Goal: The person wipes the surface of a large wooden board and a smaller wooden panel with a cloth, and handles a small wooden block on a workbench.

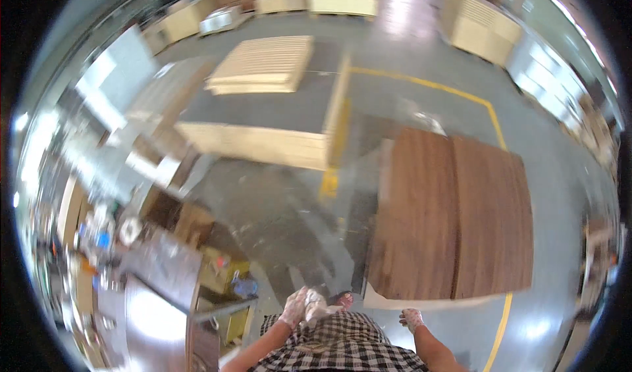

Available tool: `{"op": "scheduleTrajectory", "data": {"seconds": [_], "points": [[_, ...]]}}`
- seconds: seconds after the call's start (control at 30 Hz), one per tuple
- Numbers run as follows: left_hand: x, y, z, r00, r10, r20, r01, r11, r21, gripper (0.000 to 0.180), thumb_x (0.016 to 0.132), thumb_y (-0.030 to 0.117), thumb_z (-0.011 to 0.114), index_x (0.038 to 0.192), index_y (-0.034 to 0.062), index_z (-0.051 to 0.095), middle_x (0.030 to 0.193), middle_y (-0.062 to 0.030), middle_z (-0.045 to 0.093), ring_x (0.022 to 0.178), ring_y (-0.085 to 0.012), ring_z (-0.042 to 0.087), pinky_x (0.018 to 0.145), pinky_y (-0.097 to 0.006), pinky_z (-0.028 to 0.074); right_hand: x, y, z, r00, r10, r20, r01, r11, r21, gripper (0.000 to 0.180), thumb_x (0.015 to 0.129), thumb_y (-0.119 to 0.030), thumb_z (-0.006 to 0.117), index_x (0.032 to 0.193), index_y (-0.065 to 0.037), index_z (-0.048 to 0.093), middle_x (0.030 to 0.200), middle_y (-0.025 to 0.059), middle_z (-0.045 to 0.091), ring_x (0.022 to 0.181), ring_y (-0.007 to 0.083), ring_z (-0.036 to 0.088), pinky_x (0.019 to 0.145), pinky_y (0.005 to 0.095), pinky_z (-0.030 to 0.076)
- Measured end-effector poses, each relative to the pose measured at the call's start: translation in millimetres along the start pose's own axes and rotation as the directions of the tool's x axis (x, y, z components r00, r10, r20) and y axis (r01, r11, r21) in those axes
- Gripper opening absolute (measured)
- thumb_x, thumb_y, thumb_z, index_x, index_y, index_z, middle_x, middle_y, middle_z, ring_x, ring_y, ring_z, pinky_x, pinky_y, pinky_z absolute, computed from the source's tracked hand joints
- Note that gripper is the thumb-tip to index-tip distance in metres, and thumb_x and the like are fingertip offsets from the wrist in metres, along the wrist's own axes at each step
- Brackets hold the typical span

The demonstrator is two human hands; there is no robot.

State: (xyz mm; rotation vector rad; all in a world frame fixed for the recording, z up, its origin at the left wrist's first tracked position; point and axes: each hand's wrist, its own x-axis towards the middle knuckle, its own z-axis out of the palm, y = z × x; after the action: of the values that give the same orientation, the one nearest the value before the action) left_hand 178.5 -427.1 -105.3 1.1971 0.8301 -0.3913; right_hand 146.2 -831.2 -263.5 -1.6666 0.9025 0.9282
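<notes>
My left hand (294,309), in a pale, stained glove, is closed on a crumpled white cloth (316,306) in front of my black-and-white checked garment (342,339). Apart from it, my right hand (413,319), gloved in the same way, hangs with its fingers curled in and nothing seen in them. Closest to the right hand is a stack of brown wood-grain panels (421,221), laid in two side-by-side parts. Its near edge lies just beyond that hand, and the two look apart.
Ahead to the left stands a low, dark-topped stack (263,119) with pale slatted boards (263,63) on it. A cluttered workbench (161,260) is close on my left. Yellow lines (428,82) mark the grey floor. Pale stacks (484,26) stand at the far right.
</notes>
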Motion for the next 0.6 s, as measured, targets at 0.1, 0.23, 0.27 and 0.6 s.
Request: {"op": "scheduleTrajectory", "data": {"seconds": [0.1,0.23,0.27,0.6], "points": [[37,-77,-37,0.816,0.538,0.210,-0.569,0.687,0.453,0.036,0.096,0.022,0.041,0.118,-0.0034,0.055,0.116,-0.0179,0.060,0.107,-0.0265,0.058,0.093,-0.033,0.046,-5,-41,6,0.997,-0.079,-0.009,0.079,0.997,-0.020,0.029,0.086,-0.028,0.055,0.103,-0.005,0.060,0.088,0.0096,0.065,0.074,0.0216,0.062,0.061,0.0356,0.051],[-34,-36,-32,0.715,0.693,0.093,-0.644,0.601,0.473,0.044,0.093,0.024,0.049,0.128,-0.0028,0.046,0.120,-0.0150,0.057,0.107,-0.0271,0.056,0.096,-0.035,0.043,-14,-111,51,0.931,-0.365,0.019,0.328,0.855,0.402,0.031,0.089,-0.032,0.052,0.107,-0.007,0.061,0.095,0.0062,0.066,0.083,0.0190,0.062,0.064,0.0362,0.051],[-57,-34,-41,0.648,0.761,0.029,-0.691,0.571,0.443,0.040,0.097,0.024,0.045,0.127,-0.0029,0.047,0.117,-0.0128,0.058,0.102,-0.0237,0.059,0.092,-0.033,0.046,-70,-151,86,0.809,-0.582,0.075,0.570,0.810,0.136,0.035,0.091,-0.033,0.051,0.113,-0.007,0.060,0.097,0.0054,0.065,0.084,0.0186,0.062,0.069,0.0349,0.051],[-229,-51,-152,0.418,0.787,-0.454,-0.887,0.462,-0.018,0.042,0.100,0.032,0.036,0.131,0.0040,0.042,0.128,-0.0091,0.048,0.117,-0.0172,0.047,0.103,-0.033,0.037,-376,-136,370,-0.549,-0.581,0.601,0.834,-0.430,0.346,0.072,0.081,-0.052,0.061,0.132,-0.003,0.044,0.134,0.0218,0.042,0.128,0.0389,0.037,0.106,0.0490,0.029]]}}
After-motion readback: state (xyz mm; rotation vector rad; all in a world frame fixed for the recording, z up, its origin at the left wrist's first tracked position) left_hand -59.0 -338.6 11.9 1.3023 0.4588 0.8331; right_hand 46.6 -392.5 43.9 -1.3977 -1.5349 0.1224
